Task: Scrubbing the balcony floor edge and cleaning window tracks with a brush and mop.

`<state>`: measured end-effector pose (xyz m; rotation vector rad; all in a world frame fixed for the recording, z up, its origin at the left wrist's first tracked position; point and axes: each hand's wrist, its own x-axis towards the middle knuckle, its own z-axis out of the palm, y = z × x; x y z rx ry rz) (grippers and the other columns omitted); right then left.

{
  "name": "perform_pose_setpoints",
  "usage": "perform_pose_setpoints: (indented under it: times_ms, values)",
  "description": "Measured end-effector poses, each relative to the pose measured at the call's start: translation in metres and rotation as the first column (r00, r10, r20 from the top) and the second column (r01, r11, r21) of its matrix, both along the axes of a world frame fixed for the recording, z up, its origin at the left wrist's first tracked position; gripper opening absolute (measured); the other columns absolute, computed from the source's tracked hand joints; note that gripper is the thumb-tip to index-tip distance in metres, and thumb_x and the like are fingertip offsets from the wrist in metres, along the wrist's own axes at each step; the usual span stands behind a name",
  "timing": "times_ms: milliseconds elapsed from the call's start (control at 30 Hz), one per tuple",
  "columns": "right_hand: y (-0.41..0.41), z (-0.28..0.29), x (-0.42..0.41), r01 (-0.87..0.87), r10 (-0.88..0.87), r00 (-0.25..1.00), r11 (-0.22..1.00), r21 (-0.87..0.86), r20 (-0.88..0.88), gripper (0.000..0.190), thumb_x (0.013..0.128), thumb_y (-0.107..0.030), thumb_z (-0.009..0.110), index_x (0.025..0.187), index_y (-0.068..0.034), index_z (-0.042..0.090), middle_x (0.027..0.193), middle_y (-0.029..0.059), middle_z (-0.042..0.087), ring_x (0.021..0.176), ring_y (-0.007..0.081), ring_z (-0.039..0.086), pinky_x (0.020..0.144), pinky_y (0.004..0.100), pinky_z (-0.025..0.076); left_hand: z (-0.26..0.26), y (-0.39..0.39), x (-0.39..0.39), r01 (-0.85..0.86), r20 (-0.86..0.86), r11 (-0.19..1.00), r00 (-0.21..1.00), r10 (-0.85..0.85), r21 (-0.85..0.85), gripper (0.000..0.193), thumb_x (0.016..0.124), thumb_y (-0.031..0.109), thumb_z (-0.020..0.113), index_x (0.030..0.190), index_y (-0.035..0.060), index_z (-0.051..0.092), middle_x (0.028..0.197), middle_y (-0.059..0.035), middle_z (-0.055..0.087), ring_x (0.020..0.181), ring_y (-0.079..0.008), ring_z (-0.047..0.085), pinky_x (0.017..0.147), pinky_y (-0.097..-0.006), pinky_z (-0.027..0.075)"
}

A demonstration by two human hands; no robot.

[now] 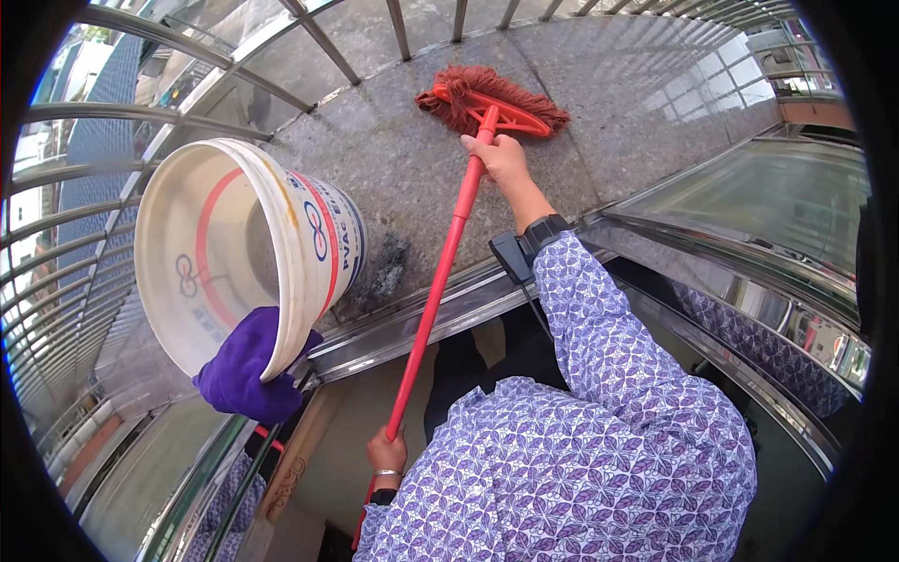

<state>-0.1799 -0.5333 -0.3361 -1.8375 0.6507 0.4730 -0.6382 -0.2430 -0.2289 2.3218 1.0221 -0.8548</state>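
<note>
A mop with a red plastic handle (439, 295) slants up across the middle of the view. High on the pole, just below the mop head, my right hand (503, 160) is wrapped around it. Lower down, near my body, my left hand (387, 452) grips the same handle. The red string mop head (502, 98) appears to rest on the speckled stone ledge (597, 84), its triangular plastic frame showing on top. Left of the handle stands a white plastic bucket (211, 281) bearing printed writing. A purple cloth (249, 369) hangs over its near rim.
Metal railing bars (161, 119) curve around the ledge's outer side. Dark grey debris (390, 270) lies beside the bucket. A metal window track (400, 316) crosses below the ledge, with glass panes (765, 186) at the right and the lower left.
</note>
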Motion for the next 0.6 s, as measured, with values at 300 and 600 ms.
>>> perform_pose_setpoints:
  times_ms: [300, 600]
  values:
    - [-0.009, -0.024, -0.022, 0.232, -0.27, 0.951, 0.3, 0.925, -0.151, 0.031, 0.086, -0.029, 0.066, 0.1, -0.002, 0.058, 0.087, 0.0105, 0.064, 0.087, 0.0338, 0.065, 0.08, 0.0423, 0.052, 0.0, 0.008, -0.003, 0.016, -0.053, 0.997, 0.998, -0.02, -0.078, 0.021, 0.076, 0.029, 0.071, 0.081, 0.0086, 0.068, 0.07, -0.019, 0.062, 0.07, -0.0384, 0.062, 0.061, -0.044, 0.048]
    - [-0.005, 0.0, -0.01, 0.232, -0.235, 0.971, 0.873, 0.43, -0.047, 0.034, 0.083, -0.038, 0.068, 0.094, -0.007, 0.058, 0.083, 0.0071, 0.062, 0.071, 0.0223, 0.063, 0.063, 0.0387, 0.052, 0.003, 0.003, 0.004, -0.035, -0.083, 0.996, 0.996, 0.028, -0.077, 0.021, 0.076, 0.028, 0.071, 0.08, 0.0081, 0.068, 0.067, -0.0186, 0.062, 0.066, -0.0375, 0.062, 0.059, -0.043, 0.047]
